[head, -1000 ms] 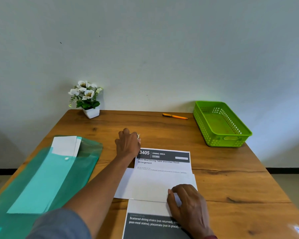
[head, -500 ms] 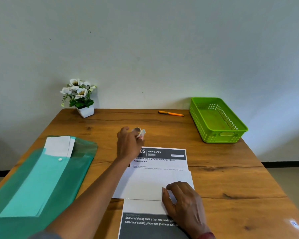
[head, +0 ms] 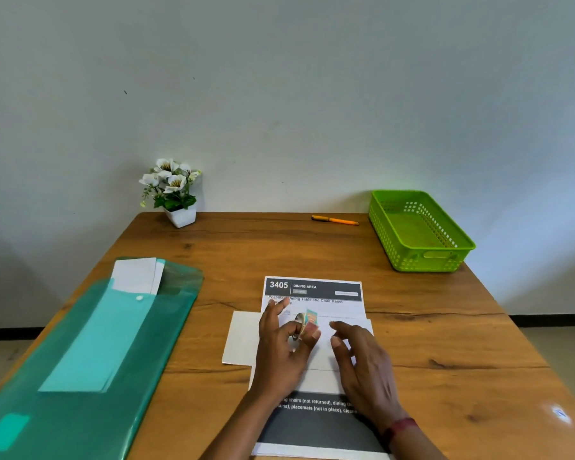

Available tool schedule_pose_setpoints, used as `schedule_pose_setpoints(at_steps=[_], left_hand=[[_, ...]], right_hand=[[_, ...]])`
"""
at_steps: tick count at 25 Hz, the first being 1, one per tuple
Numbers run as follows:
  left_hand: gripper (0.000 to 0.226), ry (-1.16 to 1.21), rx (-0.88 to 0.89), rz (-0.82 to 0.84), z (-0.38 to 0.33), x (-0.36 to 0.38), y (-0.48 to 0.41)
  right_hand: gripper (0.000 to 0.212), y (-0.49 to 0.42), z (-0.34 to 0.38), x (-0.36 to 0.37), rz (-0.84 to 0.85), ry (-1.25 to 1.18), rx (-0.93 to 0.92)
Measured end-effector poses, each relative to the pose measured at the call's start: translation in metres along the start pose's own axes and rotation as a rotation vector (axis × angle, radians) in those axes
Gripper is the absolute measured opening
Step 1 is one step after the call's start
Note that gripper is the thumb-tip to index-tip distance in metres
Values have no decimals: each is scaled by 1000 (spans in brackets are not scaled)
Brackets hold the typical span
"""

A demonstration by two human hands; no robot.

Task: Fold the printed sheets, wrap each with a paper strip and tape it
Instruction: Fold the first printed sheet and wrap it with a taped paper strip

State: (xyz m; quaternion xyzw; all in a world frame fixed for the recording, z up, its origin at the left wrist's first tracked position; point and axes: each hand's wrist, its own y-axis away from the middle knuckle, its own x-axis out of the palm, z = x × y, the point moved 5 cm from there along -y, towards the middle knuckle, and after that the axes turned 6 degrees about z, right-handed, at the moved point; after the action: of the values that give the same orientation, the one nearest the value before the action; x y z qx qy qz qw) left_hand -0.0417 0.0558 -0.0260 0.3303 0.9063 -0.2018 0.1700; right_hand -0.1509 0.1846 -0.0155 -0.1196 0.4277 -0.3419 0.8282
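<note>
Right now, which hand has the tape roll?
The left hand pinches the tape roll; the right hand beside it is open and holds nothing.

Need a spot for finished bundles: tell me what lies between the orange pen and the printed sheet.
Nothing. In the head view, the table between the orange pen and the printed sheet is bare wood.

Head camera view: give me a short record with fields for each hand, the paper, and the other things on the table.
printed sheet: flat on table, paper strip across it
left hand: holds tape roll over the sheet
right hand: relaxed, empty, above the strip
far edge: flower pot, orange pen, green basket
left side: green folder
</note>
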Motion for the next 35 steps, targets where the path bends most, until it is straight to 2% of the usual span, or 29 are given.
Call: schedule_pose_setpoints(at_steps=[3,6,8,10,19,35], left_hand=[[23,-112,83,-11,4,4,3],[27,-219,190,18,2,11,6],[32,-274,211,62,2,14,6],[33,-301,195,95,2,16,5],[34,-374,180,159,2,20,5],[34,-380,111,172,2,21,6]], right_hand=[[26,-2,-4,3,32,-32,3],[25,-5,-20,4,6,-207,156],[31,-8,-31,5,-1,-331,230],[33,-8,-33,5,4,-385,228],[14,-9,-28,5,18,-349,191],[17,-9,-28,3,11,-343,195]])
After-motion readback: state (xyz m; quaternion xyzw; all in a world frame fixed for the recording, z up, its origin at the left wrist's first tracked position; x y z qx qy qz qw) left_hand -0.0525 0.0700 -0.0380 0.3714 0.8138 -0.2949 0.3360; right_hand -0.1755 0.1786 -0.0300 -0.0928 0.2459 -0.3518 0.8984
